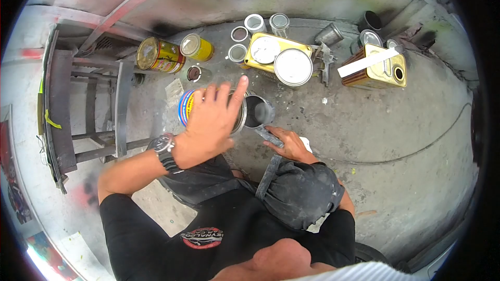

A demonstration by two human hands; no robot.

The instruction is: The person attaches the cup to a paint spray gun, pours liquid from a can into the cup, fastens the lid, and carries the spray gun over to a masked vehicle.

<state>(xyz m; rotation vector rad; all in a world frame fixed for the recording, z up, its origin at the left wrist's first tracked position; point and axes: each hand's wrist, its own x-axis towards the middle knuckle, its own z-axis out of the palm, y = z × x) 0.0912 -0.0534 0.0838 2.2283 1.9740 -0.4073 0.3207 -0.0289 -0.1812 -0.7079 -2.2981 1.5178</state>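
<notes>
My left hand (212, 119), with a watch on the wrist, lies across a paint can (185, 105) with a blue and yellow label. The fingers reach over the can, the index finger stretched out. The can leans to the right, its metal rim (241, 115) beside a grey cup (266, 110). Dark grey paint shows inside the cup. My right hand (292, 144) is closed around a flat grey handle (270, 136) that joins the cup's near side. My left hand covers most of the can's middle.
Beyond the cup stand a yellow-rimmed tin (281, 47) bearing a round white lid (293, 66), several small cups, and a spray gun (325, 62). To the right is a rectangular tin (383, 70) with a white strip on it. A grey wooden frame (122, 109) stands left; a hose (396, 162) crosses the floor.
</notes>
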